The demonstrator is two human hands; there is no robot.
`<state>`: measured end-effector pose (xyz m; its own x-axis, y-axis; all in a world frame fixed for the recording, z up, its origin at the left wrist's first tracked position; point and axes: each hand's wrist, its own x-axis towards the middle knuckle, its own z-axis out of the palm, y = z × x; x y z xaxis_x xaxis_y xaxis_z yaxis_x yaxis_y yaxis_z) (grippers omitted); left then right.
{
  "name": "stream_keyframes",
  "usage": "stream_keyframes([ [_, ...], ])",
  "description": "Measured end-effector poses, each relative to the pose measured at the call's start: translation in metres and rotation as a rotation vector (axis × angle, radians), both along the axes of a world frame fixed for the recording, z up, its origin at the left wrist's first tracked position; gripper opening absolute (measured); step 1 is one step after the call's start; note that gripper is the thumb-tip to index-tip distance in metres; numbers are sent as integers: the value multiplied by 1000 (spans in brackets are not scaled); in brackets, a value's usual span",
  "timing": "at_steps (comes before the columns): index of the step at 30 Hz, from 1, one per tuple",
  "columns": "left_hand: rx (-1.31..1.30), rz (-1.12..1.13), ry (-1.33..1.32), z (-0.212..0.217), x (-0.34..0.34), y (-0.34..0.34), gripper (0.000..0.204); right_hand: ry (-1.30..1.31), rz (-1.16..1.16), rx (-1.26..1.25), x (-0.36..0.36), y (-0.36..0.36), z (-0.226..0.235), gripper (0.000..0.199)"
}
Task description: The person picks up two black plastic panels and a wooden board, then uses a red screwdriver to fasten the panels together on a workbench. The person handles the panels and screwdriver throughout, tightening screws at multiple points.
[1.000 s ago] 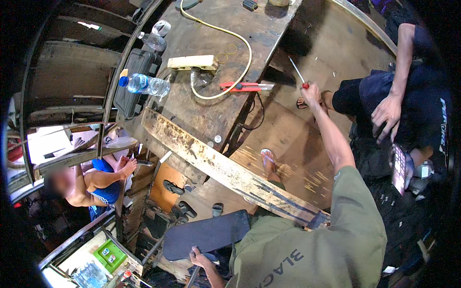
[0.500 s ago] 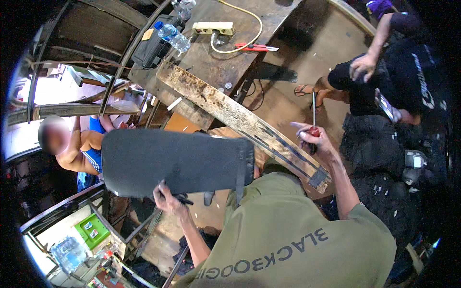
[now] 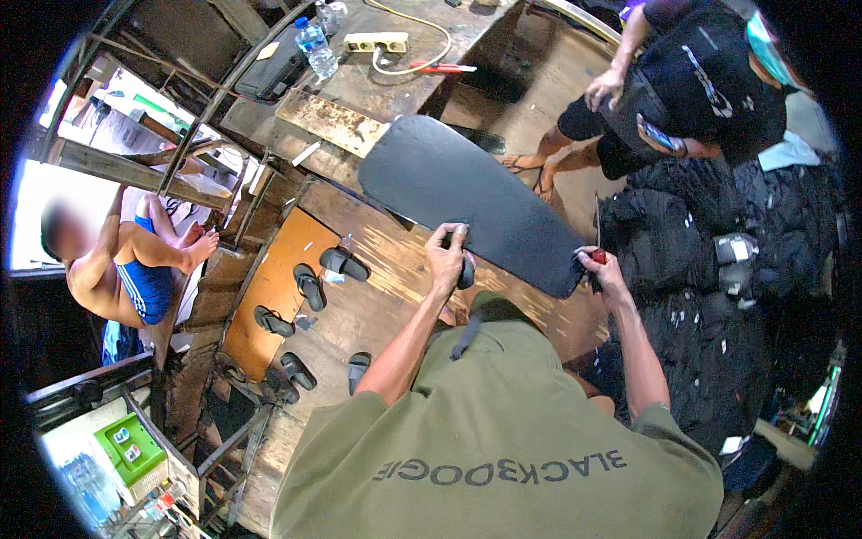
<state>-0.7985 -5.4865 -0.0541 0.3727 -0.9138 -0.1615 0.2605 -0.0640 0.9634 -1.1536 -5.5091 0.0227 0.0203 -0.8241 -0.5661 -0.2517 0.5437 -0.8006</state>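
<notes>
A long dark-grey padded panel (image 3: pixel 467 198), rounded and narrower toward its right end, lies slantwise in front of me. My left hand (image 3: pixel 444 262) pinches its near edge around the middle. At the narrow end, my right hand (image 3: pixel 614 278) is closed around the red handle of a screwdriver (image 3: pixel 598 257), its fingers against the panel's corner. The screwdriver's shaft is hidden. Beneath the panel, a worn wooden board (image 3: pixel 328 124) shows only at its far left end, resting on the workbench (image 3: pixel 422 90).
On the bench are a water bottle (image 3: pixel 316 49), a power strip (image 3: pixel 375 42) and a red cutter knife (image 3: pixel 444 68). Several black sandals (image 3: pixel 308 287) lie on the wooden floor. One person (image 3: pixel 691 81) stands at the right near stacked black bundles (image 3: pixel 682 234); another (image 3: pixel 126 256) sits at the left.
The panel has swung from the left onto the board, now slanting down to the right. My right hand has brought the screwdriver to its narrow end. My left hand has moved right with it.
</notes>
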Motion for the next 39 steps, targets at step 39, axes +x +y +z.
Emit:
stream_keyframes([
  [39,127,343,-459,-14,157,-78,23,276,-435,-409,-11,51,-47,21],
])
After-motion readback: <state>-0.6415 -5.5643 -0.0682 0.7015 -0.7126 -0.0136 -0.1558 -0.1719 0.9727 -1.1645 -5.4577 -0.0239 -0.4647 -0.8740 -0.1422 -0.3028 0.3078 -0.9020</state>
